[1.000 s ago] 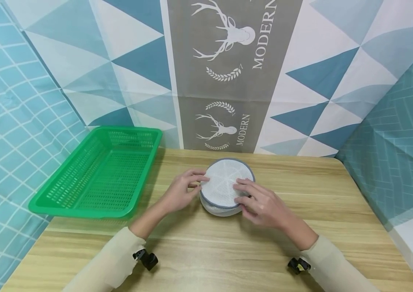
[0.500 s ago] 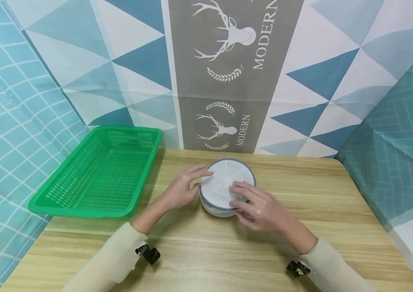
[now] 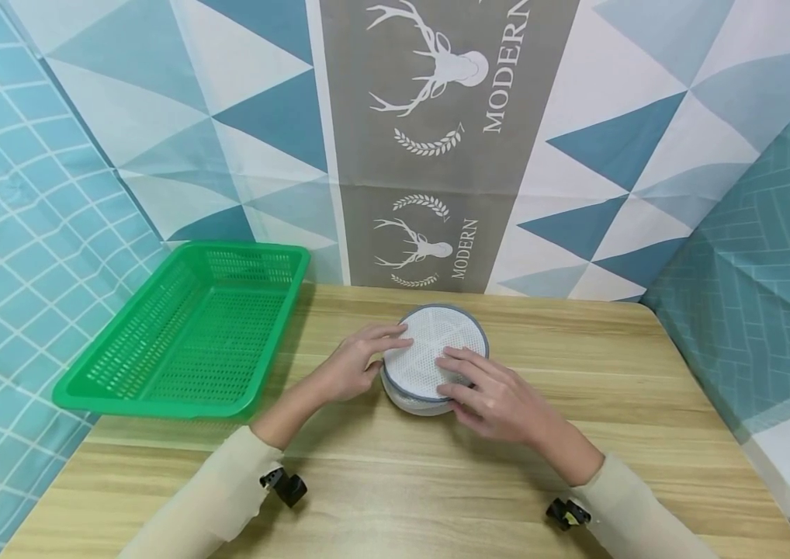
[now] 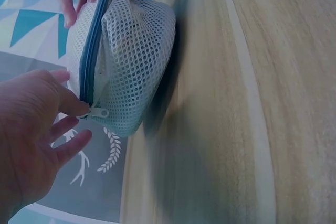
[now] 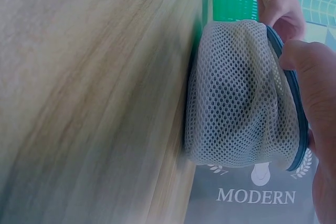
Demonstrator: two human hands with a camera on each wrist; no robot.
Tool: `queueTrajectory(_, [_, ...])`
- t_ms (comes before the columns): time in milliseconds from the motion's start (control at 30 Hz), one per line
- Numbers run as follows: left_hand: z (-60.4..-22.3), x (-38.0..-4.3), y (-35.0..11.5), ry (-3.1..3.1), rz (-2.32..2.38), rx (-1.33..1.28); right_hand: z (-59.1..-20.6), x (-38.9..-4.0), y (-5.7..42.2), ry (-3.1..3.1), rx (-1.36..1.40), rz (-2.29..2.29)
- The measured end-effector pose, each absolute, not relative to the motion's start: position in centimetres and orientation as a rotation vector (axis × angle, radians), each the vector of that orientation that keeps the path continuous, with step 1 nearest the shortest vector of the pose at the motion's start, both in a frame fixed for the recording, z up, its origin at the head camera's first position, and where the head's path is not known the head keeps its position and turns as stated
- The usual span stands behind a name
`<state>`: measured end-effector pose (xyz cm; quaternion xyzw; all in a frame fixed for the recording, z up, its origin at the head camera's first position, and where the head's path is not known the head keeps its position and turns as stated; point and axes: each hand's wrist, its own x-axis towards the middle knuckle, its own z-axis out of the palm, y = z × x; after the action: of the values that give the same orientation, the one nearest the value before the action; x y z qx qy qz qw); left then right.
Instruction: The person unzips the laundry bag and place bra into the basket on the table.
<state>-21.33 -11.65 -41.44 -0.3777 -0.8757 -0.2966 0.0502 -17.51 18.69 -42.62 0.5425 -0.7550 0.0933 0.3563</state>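
White mesh bag (image 3: 438,324): left grip (image 3: 348,370) and right grip (image 3: 507,400) pinch its rim (image 5: 302,114); loose folds beneath them might jam the zip pull (image 4: 98,112)

White mesh bag (image 3: 426,353) with blue-grey trim (image 4: 93,43), green basket (image 3: 209,349), tan wood-grain counter (image 3: 423,489), blue-and-white triangle-patterned wall (image 3: 618,144), cream sleeves (image 3: 206,497).

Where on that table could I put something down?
The widest bare patch of table lies between the right hand, the back wall and the right wall. Another lies between the left sleeve and right sleeve. The left hand, right hand and mesh bag crowd the middle; the green basket takes the back left.
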Motion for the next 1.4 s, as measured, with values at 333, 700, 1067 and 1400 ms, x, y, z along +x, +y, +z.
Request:
queueTrajectory(333, [-42.0,-20.7,-12.2,-2.639,-0.870,-1.139,-42.7,-17.8,19.1,-1.959,1.394,0.283])
queueTrajectory(700, [-42.2,-20.3,-12.7,-2.602,-0.872,-1.155,-43.0,-17.8,19.7,-2.082,1.364,0.314])
queueTrajectory(1067, [-41.6,-20.9,-12.5,-2.610,-0.725,-1.172,-42.7,-17.4,19.5,-2.028,1.376,0.248])
queueTrajectory(1400, [-41.8,-21.6,-12.3,-2.536,-0.651,-1.227,-42.9,-17.4,19.0,-2.052,1.339,0.184])
